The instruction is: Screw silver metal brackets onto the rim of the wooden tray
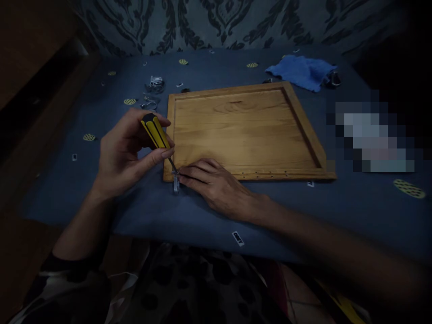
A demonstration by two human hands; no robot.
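Note:
A wooden cabinet door (232,130) with a raised frame lies flat on the dark blue cloth. At its near left corner sits a metal hinge (176,184), its arm jutting past the near edge. My left hand (123,153) grips a yellow and black screwdriver (157,131), tilted, its tip down at the hinge. Low over the door's near edge, my right hand (216,186) has its fingers together and their tips at the hinge, beside the screwdriver tip. Any screw there is hidden or too small to make out.
Beyond the door's far left corner lie metal hardware pieces (156,83) and a small curved metal part (148,104). A crumpled blue rag (302,71) rests at the far right, with a dark shiny object (334,79) beside it. A pixelated patch covers something at the right. Patterned upholstery rises behind.

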